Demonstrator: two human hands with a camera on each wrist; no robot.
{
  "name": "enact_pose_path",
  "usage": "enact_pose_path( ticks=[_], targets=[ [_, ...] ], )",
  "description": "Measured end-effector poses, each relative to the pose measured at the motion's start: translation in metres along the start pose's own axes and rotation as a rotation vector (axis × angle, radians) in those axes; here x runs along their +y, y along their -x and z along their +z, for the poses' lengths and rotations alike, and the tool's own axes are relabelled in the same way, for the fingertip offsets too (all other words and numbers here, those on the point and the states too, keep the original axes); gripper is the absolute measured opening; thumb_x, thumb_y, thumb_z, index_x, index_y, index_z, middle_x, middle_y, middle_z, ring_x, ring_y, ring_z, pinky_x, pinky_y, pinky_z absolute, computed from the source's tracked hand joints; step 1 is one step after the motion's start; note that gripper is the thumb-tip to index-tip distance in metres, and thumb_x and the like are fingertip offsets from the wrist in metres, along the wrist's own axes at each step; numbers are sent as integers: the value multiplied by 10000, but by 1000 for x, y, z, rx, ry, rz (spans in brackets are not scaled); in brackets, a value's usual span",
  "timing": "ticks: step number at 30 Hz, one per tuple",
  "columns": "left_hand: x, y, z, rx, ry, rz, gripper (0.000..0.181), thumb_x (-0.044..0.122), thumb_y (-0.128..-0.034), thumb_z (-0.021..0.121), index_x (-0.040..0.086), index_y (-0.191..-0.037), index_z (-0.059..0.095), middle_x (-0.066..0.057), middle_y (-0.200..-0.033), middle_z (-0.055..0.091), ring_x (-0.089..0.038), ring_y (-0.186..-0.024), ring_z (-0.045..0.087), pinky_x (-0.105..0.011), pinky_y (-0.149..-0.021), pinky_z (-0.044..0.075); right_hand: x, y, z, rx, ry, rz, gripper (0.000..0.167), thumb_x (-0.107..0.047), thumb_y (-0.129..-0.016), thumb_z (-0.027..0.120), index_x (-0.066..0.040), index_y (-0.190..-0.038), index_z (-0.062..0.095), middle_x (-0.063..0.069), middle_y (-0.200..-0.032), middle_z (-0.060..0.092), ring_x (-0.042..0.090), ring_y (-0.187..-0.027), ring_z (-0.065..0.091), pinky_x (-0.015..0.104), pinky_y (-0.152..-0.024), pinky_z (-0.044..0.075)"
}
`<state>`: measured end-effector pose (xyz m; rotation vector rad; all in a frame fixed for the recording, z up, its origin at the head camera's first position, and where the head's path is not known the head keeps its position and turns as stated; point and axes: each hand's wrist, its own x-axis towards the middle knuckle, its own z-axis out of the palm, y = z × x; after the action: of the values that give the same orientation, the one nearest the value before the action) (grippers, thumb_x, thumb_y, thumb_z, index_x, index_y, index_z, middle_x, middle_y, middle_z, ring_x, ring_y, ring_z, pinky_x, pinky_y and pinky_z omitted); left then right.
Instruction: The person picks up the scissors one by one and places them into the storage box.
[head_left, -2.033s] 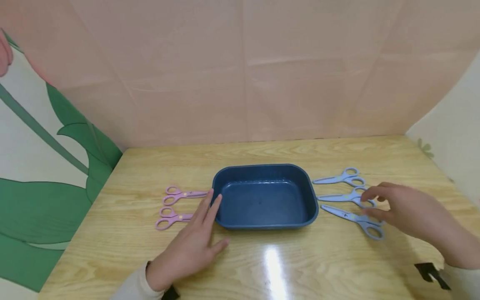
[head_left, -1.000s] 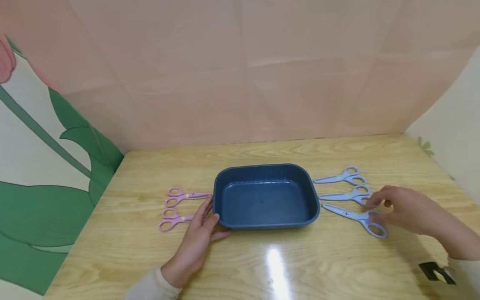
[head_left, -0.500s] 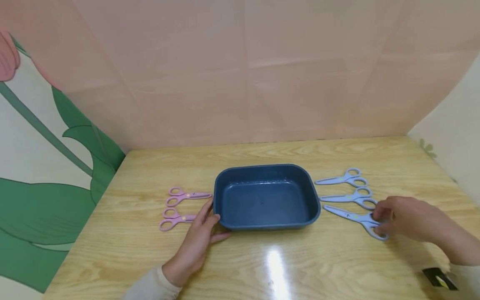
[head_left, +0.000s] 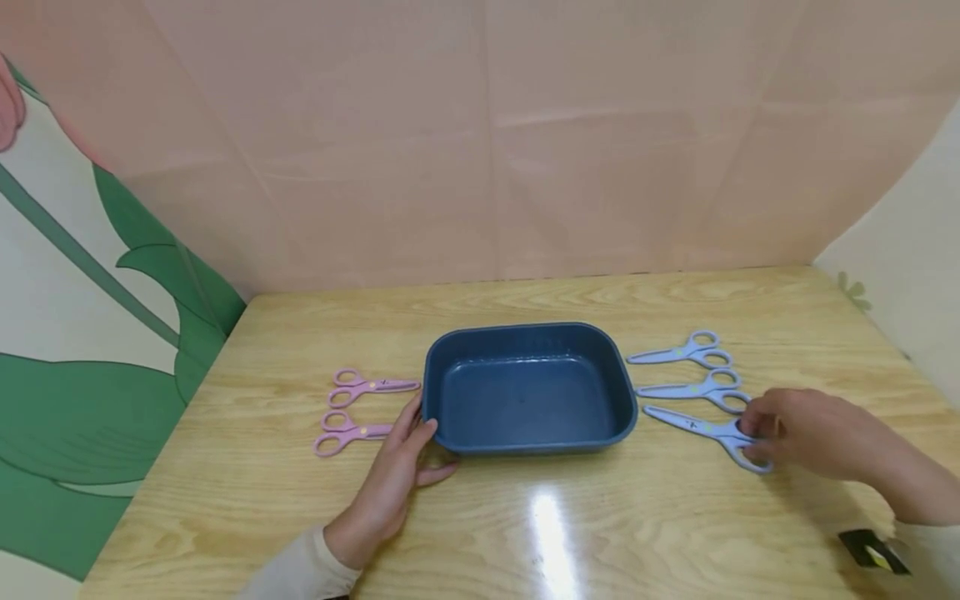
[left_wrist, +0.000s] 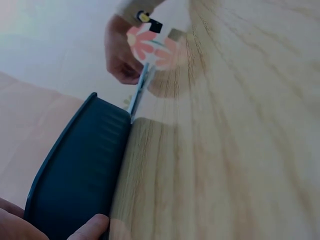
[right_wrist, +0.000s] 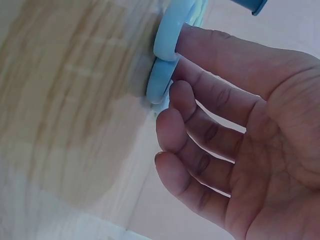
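A dark blue rectangular tray (head_left: 525,404) stands mid-table with a bare inside. My left hand (head_left: 386,483) grips its near left corner, the thumb at the rim and other fingers along the outer wall. To the right lie three light-blue scissors, blades pointing at the tray: a far pair (head_left: 678,352), a middle pair (head_left: 693,391) and a nearest pair (head_left: 693,424). With thumb and index finger, my right hand (head_left: 813,433) pinches the nearest pair's handles (right_wrist: 172,30), its other fingers loosely curled. My hand partly hides those handle rings in the head view.
Left of the tray lie two pink scissors, one farther back (head_left: 367,387) and one nearer (head_left: 348,432), whose blade tips are partly behind my left hand. The wood-grain table (head_left: 480,533) meets a pinkish covering (head_left: 487,167) at its back edge.
My left hand went from lying flat at the tray's left side to gripping its corner. My right hand moved from above the middle blue scissors nearer to me, onto the nearest pair's handles.
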<state>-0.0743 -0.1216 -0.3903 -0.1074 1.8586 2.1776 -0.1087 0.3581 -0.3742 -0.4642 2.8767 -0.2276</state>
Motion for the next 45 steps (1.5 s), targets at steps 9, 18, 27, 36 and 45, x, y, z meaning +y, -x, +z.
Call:
enact_pose_path(
  ticks=[9,18,27,36,45],
  targets=[
    [-5,-2,-1,33,29,24,584,138,-1046,430,88,-1586,211,-172,-1657,171,-369,-1489,265,-507,-873,597,-1,5,-6,47,3,7,192,-399,-749,831,-309,-866,708,-61,-954,640,1,-689,495,234,-569,420],
    [-15,-7,-2,111,78,68,549,137,-1018,501,75,-1541,343,-178,-1585,357,-199,-1227,567,-424,-811,623,3,5,-14,25,-113,25,303,-369,-774,833,-174,-972,712,26,-1012,715,-33,-705,626,198,-576,489],
    [-17,-9,-3,104,93,62,545,133,-1015,503,93,-1537,352,-163,-1578,369,-168,-1187,584,-402,-807,623,3,6,-14,10,-147,49,338,-396,-800,804,-167,-1032,714,52,-1050,728,-27,-691,637,200,-558,494],
    [-14,-9,-3,79,90,61,564,125,-1013,510,123,-1549,334,-132,-1599,342,-226,-1284,521,-421,-807,621,1,8,-15,161,-159,-5,258,-309,-802,824,-199,-1020,740,142,-1112,731,-96,-656,606,196,-534,487],
    [0,-5,-6,42,29,62,607,80,-1011,501,136,-1568,268,-123,-1631,274,-352,-1400,426,-452,-806,621,-3,9,-16,205,-154,6,233,-327,-754,857,-253,-937,733,149,-1198,658,-122,-678,574,191,-546,467]
  ],
)
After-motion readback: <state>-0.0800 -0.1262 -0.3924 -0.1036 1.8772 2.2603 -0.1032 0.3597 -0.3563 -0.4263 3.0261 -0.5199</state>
